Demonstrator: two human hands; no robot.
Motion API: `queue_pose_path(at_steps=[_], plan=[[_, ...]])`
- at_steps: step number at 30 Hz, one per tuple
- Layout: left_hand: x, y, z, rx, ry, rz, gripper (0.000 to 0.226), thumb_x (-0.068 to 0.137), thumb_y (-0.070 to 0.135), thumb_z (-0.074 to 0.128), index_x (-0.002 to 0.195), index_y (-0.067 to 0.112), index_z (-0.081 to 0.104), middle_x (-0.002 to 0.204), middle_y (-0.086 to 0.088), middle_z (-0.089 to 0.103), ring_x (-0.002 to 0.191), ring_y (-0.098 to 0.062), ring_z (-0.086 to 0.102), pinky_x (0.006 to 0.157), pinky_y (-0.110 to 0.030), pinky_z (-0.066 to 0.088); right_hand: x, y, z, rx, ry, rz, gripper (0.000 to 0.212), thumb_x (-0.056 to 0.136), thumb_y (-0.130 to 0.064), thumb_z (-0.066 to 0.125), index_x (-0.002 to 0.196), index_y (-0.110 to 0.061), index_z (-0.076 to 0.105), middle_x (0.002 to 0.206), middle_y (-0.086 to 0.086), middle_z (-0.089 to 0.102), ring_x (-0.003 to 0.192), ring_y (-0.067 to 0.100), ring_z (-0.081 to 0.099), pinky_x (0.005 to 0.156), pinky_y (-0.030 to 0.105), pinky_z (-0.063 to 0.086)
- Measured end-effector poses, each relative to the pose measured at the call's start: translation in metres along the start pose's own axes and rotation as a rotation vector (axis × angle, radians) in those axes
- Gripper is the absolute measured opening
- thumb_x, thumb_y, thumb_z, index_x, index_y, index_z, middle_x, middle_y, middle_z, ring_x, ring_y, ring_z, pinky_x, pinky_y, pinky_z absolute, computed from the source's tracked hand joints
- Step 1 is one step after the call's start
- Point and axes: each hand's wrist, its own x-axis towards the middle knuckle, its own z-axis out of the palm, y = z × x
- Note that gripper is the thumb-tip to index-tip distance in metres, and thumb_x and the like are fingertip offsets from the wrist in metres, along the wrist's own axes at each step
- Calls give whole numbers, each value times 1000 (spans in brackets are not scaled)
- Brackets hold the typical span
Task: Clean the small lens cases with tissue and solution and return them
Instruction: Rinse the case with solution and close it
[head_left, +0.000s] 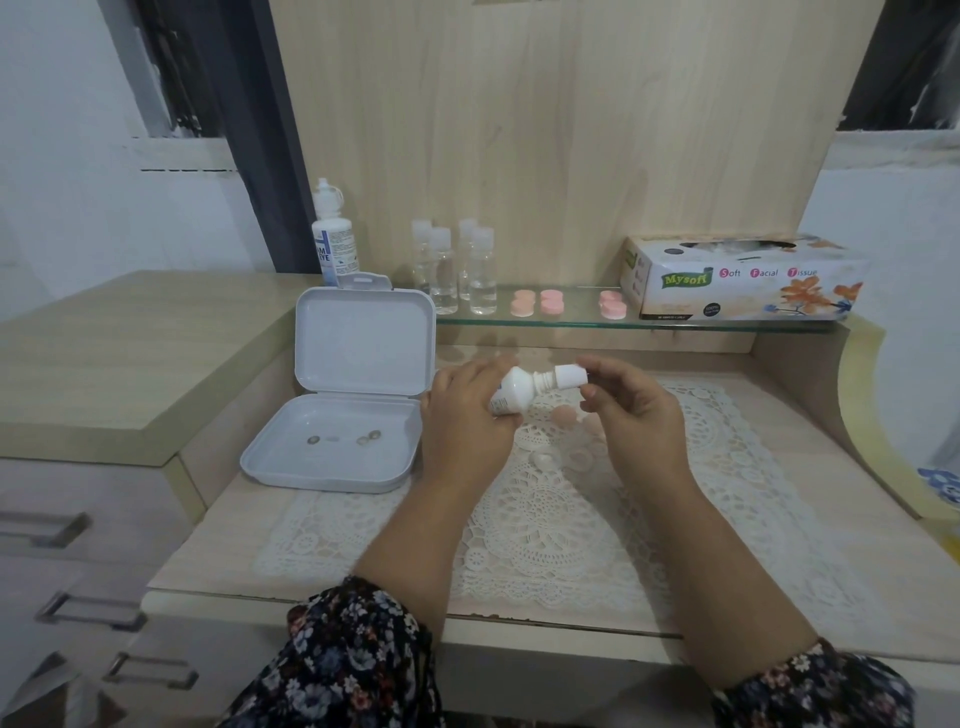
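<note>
**Op:** Holding the small solution bottle (511, 391) over the lace mat (545, 519), tipped on its side with the nozzle pointing right. My left hand (467, 415) has its grip wrapped round the body; my right hand (631, 410) pinches the white cap (569, 374) at the tip between thumb and fingers.

**Spotter:** Cap on or off?

**Op:** It sits at the nozzle; whether it's loose I can't tell. I'd judge this as opening the bottle, early in the job.

**Spotter:** And the lens cases?

**Op:** Small pale pieces (566, 415) lie on the mat just below my hands, partly hidden and hard to make out. More pink lens cases (550, 302) stand on the glass shelf (571, 323), between the clear bottles (457, 270) and the tissue box (743, 278).

**Spotter:** How will they handle?

**Op:** Light, stiff plastic, I'd say, and slippery once wet. I'd pinch each by its rim, not the smooth top. The bottle looks light and squeezable, so I'd go easy on the body or it may squirt.

**Spotter:** Anything else nearby?

**Op:** An open white box (343, 415) at left on the tabletop (831, 483) with little lenses (343, 439) inside, and a taller solution bottle (332, 239) behind it.
</note>
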Motion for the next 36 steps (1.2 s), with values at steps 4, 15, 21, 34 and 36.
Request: queue_pose_path(at_steps=[4, 15, 21, 34, 36], plan=[[-1, 1, 0, 37, -23, 24, 60, 68, 20, 81, 123, 31, 60, 119, 13, 61, 111, -16, 44, 91, -35, 32, -1, 1, 1, -33, -37, -14, 38, 89, 1, 62, 102, -34, 68, 101, -6, 70, 79, -4, 62, 72, 10, 49], [-2, 3, 0, 26, 4, 75, 58, 66, 20, 82, 120, 29, 62, 117, 12, 62, 109, -18, 46, 90, -38, 35, -5, -1, -2, -368, 96, -38, 39, 97, -48, 45, 82, -18, 65, 74, 3, 60, 68, 17, 54, 62, 32, 42], [-3, 4, 0, 30, -7, 119, 58, 68, 20, 81, 122, 30, 61, 118, 13, 62, 110, -16, 46, 90, -32, 32, -4, 4, 2, -503, -28, -141, 15, 97, -33, 51, 99, -23, 62, 83, -11, 54, 79, 8, 51, 69, 29, 40], [2, 4, -1, -288, -78, -238, 52, 83, 27, 72, 126, 28, 42, 117, 7, 57, 102, -14, 55, 84, -36, 47, -1, -6, -5, -152, 223, 140, 19, 100, -29, 48, 97, -20, 64, 89, -7, 62, 73, -4, 55, 62, 20, 39], [4, 4, -1, -299, -71, -274, 53, 84, 27, 71, 128, 22, 40, 117, 1, 56, 102, -18, 56, 86, -40, 48, 5, -7, -10, -132, 265, 192, 11, 96, -20, 54, 95, -19, 64, 89, -5, 62, 74, 1, 54, 61, 18, 39]])
